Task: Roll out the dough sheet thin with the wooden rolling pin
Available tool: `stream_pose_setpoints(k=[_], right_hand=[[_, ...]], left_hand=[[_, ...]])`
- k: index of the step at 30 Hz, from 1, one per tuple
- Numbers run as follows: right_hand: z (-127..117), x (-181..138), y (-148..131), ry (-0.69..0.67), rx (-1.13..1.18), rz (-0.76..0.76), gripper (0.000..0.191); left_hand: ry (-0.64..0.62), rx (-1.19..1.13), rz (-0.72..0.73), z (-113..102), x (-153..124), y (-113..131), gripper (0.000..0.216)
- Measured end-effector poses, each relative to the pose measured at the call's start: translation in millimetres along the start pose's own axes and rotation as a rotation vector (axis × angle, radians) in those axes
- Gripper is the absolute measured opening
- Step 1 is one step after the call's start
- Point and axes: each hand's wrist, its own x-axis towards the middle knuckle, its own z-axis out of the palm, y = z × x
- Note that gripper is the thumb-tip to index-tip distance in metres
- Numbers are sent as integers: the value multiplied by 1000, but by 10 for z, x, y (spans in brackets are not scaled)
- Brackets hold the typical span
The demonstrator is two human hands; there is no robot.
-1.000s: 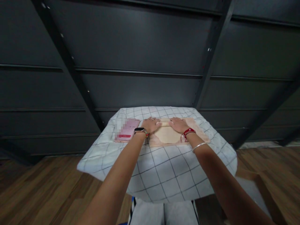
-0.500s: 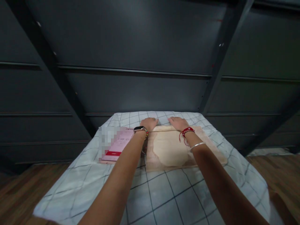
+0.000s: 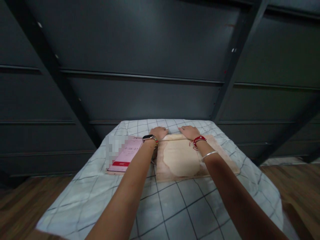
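A pale wooden rolling pin (image 3: 176,137) lies crosswise near the far edge of a light wooden board (image 3: 220,146). My left hand (image 3: 160,133) is closed over its left end, with the thumb pointing inward. On the right end, my right hand (image 3: 190,132) is closed in the same way. Most of the fingers are hidden behind the backs of both hands. Nearer to me than the pin, a thin flat sheet of dough (image 3: 181,158) with an uneven rounded outline is spread on the board.
A checked white cloth (image 3: 172,203) covers the table. Left of the board lies a phone (image 3: 126,155) with a pink screen and a red bar, partly blurred out. A dark panelled metal wall (image 3: 145,96) rises behind the table. Wooden floor (image 3: 37,200) shows at both sides.
Both hands stay on the rolling pin at the board's far end, with barely any shift. The view has moved slightly. The dough looks the same.
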Motion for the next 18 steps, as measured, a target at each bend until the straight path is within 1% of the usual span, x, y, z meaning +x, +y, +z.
stream_pose_setpoints(k=[3,6,9,13,15,18], right_hand=[[26,-154,-12,9,-2,2,37],[56,-341,-21,21,-7,0,36],[116,-560,-25,70,6,-22,47],[241,-856,-14,190,38,-64,45],[284,-960,-3,218,41,-77,46],[283,-1017,14,205,45,-98,47]], left_hand=[[-44,0,-39,-13,-143,68,48],[-27,22,-49,-57,-367,179,52],[30,23,-9,-84,-648,287,53],[172,26,108,-23,-988,367,48],[225,34,135,31,-1097,388,48],[241,34,120,72,-1163,412,50]])
